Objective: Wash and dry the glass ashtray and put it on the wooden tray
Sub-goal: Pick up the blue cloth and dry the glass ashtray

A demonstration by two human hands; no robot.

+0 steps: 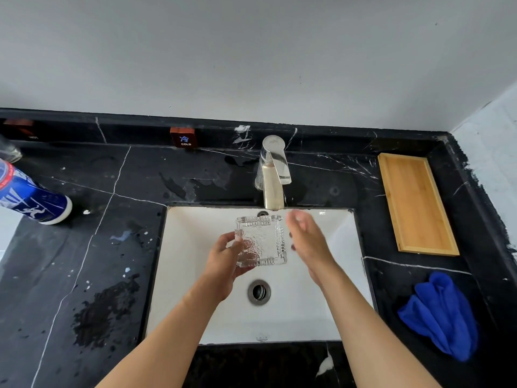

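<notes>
- Centre of frame: my left hand [223, 256] grips the ashtray [261, 240] by its left edge, fingers curled round the rim, and holds it tilted above the sink [195, 275], just below the tap [272, 175].
- Right of the ashtray: my right hand [306, 239] is flat and empty, fingers stretched and blurred at the tips, just beside the glass; I cannot tell whether it touches it.
- Step in hand, as I judge it: washing. No stream shows at the spout, so I cannot tell whether the water runs.
- Lower right: the cloth [442, 315] lies bunched on the counter [84, 247], well apart from the hands.
- Upper right: the tray [416, 203] lies bare beside the sink.
- Next move, in my view: rub and rinse the glass under the tap, then carry it to the cloth; the wet ribbed rim calls for a firm hold.
</notes>
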